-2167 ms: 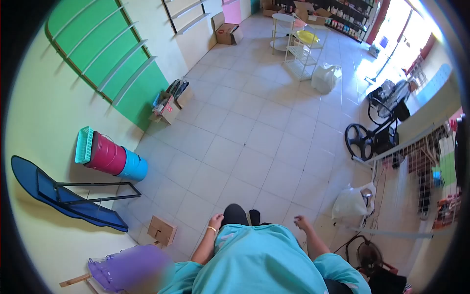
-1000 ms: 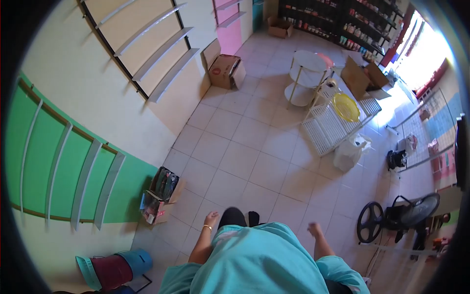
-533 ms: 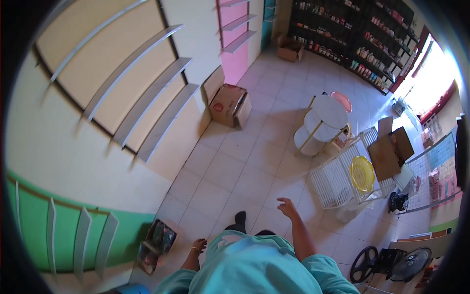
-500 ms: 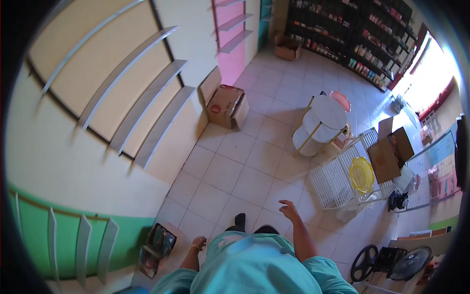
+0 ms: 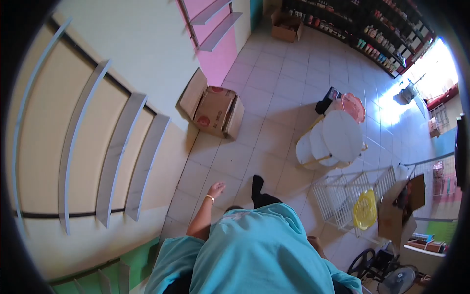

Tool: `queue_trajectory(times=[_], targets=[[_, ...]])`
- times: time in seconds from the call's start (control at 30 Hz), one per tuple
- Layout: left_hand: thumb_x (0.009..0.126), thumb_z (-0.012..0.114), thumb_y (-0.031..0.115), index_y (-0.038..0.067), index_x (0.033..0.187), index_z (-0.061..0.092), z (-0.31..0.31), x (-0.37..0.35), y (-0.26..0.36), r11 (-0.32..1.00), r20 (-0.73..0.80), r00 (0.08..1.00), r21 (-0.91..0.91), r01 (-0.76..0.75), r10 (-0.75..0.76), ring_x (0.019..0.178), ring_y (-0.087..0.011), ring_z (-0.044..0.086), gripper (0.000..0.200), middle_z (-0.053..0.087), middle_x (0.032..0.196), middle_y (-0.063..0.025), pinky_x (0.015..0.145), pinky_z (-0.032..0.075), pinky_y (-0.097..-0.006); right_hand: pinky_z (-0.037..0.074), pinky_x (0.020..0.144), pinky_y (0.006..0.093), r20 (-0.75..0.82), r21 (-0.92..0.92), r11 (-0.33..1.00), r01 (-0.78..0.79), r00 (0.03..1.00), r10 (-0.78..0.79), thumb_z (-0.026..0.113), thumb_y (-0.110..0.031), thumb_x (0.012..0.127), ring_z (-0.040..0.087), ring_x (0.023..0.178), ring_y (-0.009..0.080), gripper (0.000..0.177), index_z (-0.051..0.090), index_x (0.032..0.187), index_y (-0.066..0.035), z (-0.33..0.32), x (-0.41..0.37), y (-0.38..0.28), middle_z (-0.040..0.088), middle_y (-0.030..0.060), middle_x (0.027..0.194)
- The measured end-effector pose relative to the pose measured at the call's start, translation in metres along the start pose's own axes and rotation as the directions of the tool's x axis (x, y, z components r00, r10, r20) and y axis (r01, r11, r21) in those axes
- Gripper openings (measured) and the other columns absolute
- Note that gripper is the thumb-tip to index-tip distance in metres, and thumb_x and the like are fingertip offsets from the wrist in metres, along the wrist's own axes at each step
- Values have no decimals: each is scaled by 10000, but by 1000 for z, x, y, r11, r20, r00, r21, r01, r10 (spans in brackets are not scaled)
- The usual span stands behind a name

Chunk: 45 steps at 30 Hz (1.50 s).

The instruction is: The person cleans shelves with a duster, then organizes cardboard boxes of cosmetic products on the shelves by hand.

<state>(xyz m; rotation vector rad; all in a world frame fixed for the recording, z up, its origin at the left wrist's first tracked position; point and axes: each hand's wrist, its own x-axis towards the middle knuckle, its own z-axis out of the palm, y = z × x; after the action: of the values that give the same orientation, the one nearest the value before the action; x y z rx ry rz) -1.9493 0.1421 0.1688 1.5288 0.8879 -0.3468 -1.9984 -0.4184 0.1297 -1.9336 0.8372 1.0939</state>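
My left hand (image 5: 217, 189) is out in front of my body on the left, above the tiled floor (image 5: 235, 161). A bracelet circles its wrist; its fingers are slightly curled and apart, holding nothing. Low on the right, beside my teal shirt (image 5: 259, 245), only a small part of my right hand or forearm (image 5: 316, 242) shows, and its fingers cannot be made out. One dark-socked foot (image 5: 257, 185) is stretched forward. An open cardboard box (image 5: 215, 112) stands by the left wall, beyond my left hand.
Wall shelves (image 5: 117, 157) line the left side. Ahead on the right are a tiered round-topped table (image 5: 341, 137), a white wire rack (image 5: 338, 196) with a yellow basket (image 5: 365, 209), another cardboard box (image 5: 391, 215) and a fan (image 5: 399, 280). Stocked dark shelves (image 5: 377, 29) stand far back.
The view has moved forward and turned. My left hand has swung forward and up, while my right hand has dropped back beside my body. A foot now reaches further ahead.
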Motion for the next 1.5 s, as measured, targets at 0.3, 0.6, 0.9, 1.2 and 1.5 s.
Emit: queue_trajectory(times=[0.3,0.6,0.9,1.2,1.5], targets=[[735,540,275,70,1034,526,-15,109,37,963,-19,965,58,262,-261,675,-155,563,363,597,834,-63,490,421,-255,426,745,317,41,-283,561,778,594,-803,534,-103,661,565,838,236,320,562,977,-64,28,126,-481,591,120,907],[712,569,233,69,1018,529,-18,279,196,949,33,949,45,311,-313,631,-136,547,349,591,801,-52,510,436,-265,429,780,328,237,-256,585,770,636,-734,579,-141,652,550,891,243,399,523,1044,-99,43,176,-680,568,103,981],[734,519,123,84,963,571,49,539,426,828,203,979,549,-114,0,792,-149,566,238,596,882,-83,684,456,-256,446,553,279,-209,174,914,366,921,-328,507,-108,713,543,646,155,272,560,965,-19,-81,227,-654,583,63,774],[756,528,234,82,1002,552,243,666,627,913,466,884,346,-216,32,790,-176,566,290,598,872,-79,715,447,-271,434,462,350,-27,325,944,-50,998,62,534,-139,711,538,571,180,266,556,964,-61,-198,269,-739,587,61,753],[764,553,223,69,960,562,282,766,749,988,236,970,123,-90,59,764,-155,560,249,586,871,-67,665,453,-266,452,557,260,-206,37,905,424,889,-409,549,-153,695,574,641,161,291,564,958,-30,-348,483,-1021,606,85,750]])
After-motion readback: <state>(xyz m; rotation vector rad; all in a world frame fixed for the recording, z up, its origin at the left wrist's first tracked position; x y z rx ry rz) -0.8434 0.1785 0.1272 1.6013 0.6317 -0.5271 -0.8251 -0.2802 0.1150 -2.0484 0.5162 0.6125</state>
